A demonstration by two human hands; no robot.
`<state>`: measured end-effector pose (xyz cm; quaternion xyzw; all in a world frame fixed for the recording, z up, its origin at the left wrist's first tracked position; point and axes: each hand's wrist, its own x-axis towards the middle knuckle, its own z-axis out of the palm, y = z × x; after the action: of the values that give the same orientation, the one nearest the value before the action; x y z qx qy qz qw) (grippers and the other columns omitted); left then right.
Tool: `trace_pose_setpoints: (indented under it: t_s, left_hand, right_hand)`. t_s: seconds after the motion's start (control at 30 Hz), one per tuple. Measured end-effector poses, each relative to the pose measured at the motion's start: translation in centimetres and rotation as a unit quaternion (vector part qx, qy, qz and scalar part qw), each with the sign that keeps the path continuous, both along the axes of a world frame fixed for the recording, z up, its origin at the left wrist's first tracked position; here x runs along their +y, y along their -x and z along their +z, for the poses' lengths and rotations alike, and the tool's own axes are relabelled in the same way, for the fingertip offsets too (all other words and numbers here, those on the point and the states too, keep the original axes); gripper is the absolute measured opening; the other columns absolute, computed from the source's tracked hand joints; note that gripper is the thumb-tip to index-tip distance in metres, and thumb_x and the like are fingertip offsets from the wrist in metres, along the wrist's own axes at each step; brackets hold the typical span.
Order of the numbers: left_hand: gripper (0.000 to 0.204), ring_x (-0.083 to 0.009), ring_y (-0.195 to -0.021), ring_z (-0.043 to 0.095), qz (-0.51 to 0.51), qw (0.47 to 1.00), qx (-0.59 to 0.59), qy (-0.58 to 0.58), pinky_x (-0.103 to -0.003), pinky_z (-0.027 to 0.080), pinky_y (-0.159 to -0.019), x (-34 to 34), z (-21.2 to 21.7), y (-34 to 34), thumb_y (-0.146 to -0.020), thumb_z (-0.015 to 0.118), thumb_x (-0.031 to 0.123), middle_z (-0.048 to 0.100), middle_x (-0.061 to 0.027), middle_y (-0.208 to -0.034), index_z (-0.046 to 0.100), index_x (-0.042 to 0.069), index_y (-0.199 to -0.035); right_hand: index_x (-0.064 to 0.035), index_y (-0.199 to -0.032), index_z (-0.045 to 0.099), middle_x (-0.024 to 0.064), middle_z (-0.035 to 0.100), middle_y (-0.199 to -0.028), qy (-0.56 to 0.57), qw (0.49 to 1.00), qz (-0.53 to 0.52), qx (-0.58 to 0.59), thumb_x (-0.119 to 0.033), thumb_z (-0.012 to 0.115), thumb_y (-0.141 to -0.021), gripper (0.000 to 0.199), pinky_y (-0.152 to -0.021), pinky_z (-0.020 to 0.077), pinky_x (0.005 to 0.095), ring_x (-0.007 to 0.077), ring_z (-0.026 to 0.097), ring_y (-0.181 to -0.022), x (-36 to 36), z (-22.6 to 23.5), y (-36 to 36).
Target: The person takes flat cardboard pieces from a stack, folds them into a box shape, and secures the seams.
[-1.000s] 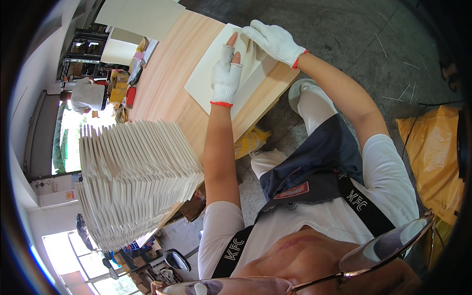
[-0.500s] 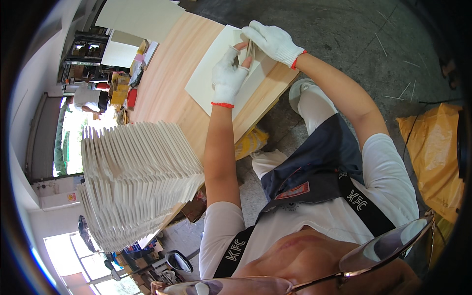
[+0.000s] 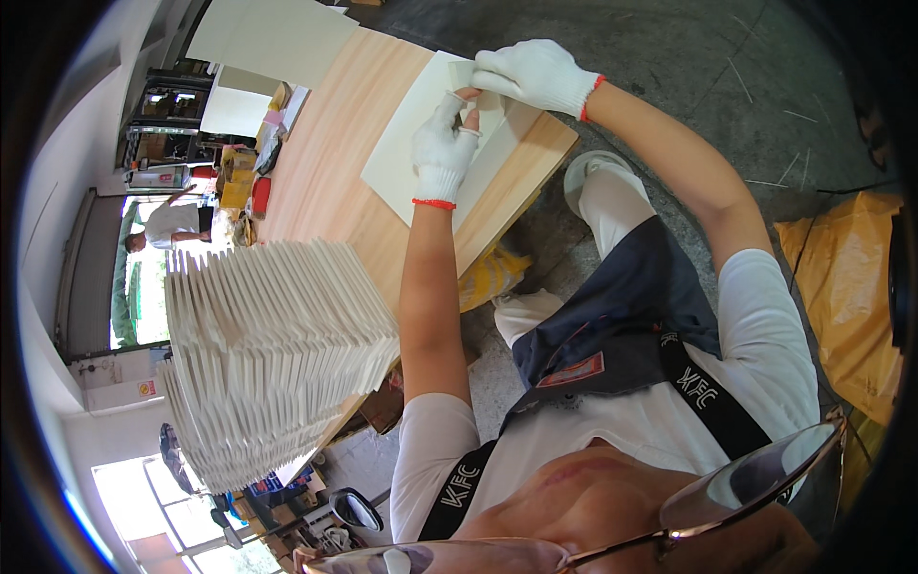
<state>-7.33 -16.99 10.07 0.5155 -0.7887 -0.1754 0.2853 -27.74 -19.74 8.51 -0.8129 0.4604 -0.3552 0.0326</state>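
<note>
Left hand [image 3: 442,148] partly curled, right hand [image 3: 537,78] fingers bunched, both over white sheet [image 3: 394,153] on bench [image 3: 320,134]; grip unconfirmed; even fingertip pressure advisable

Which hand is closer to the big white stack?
Left. The left hand is over the white sheet, up and right of the stack in view; the right hand is farther away, near the table's edge.
</note>
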Motion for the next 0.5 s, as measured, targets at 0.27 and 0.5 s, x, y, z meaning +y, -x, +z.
trace_pose_setpoints:
  t_s: [0.27, 0.5]
  left_hand:
    - [0.035, -0.0161, -0.059, 0.055, -0.014, 1.000, 0.020, 0.006, -0.031, 0.047, -0.061, -0.1, -0.3, -0.3, -0.081, 0.072, 0.019, 0.062, -0.0069, -0.073, 0.064, 0.021, -0.115]
    - [0.038, -0.0062, -0.063, 0.045, -0.015, 0.999, 0.026, -0.024, -0.024, 0.039, -0.057, 0.1, -0.1, -0.1, -0.083, 0.073, 0.014, 0.055, 0.0009, -0.081, 0.062, 0.012, -0.119]
  right_hand:
    - [-0.0142, -0.095, 0.058, 0.0137, 0.064, -0.086, -0.158, 0.960, -0.055, -0.224, -0.046, 0.038, -0.097, 0.038, -0.075, 0.0458, 0.0438, 0.0347, 0.062, -0.085, 0.9, -0.6, -2.2]
    - [-0.0187, -0.123, 0.053, 0.0049, 0.055, -0.112, -0.050, 0.994, -0.065, -0.068, -0.020, 0.042, -0.097, 0.028, -0.075, 0.0513, 0.0385, 0.0276, 0.062, -0.091, -0.6, -3.4, -2.1]
